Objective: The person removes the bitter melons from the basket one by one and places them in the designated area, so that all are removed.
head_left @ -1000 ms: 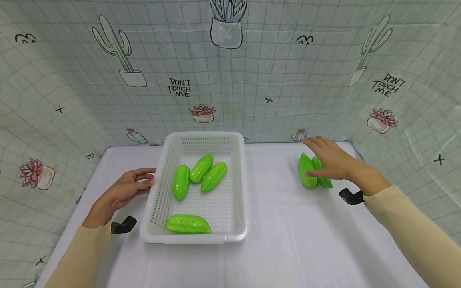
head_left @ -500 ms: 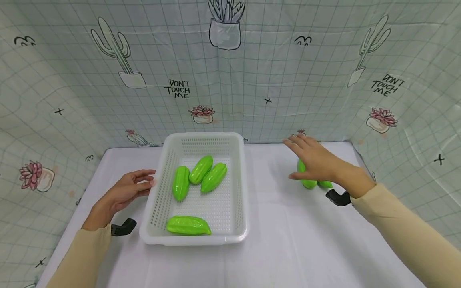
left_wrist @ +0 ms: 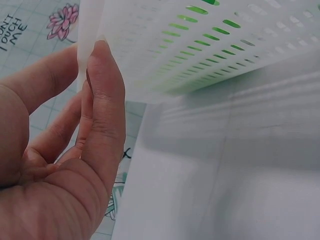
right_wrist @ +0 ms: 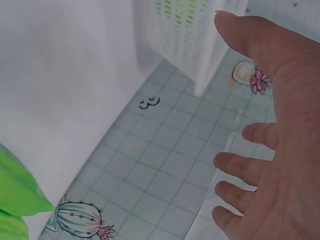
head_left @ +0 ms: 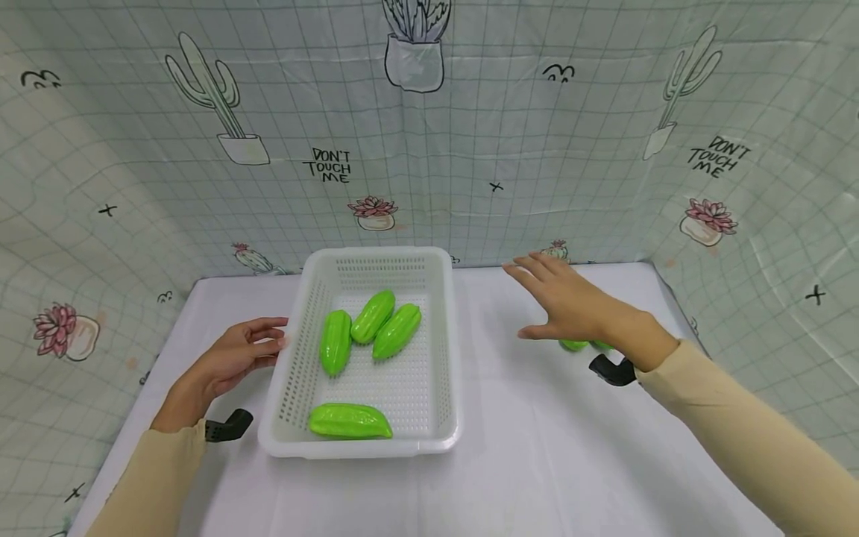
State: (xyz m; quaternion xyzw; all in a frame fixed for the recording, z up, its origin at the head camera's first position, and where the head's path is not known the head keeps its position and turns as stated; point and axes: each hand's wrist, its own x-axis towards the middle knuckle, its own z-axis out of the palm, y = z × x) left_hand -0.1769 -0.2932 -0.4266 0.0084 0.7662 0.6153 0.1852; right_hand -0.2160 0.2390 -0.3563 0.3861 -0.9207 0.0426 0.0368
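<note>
My left hand (head_left: pixel 235 350) is at the left rim of a white perforated plastic basket (head_left: pixel 446 358). In the left wrist view, the thumb and index finger (left_wrist: pixel 47 77) pinch the rim from both sides. Inside the basket lie several glossy, bright green, ridged, elongated fruit-like pieces, one (head_left: pixel 350 421) along the near wall and the others (head_left: pixel 397 332) grouped toward the far half. My right hand (head_left: pixel 570 302) holds nothing, its fingers spread, above the table right of the basket. Beneath it, two similar green pieces (head_left: pixel 574 345) are mostly hidden; the right wrist view shows a pointed tip of one (right_wrist: pixel 20 185).
A white cloth covers the table (head_left: pixel 510 447). Behind and at both sides hangs a grid-patterned curtain (head_left: pixel 470 134) with cactus drawings. Each wrist carries a black camera mount, such as the left one (head_left: pixel 230 426).
My right hand has moved left from over the two green pieces on the table, toward the basket, with nothing in it. The left hand stays at the rim.
</note>
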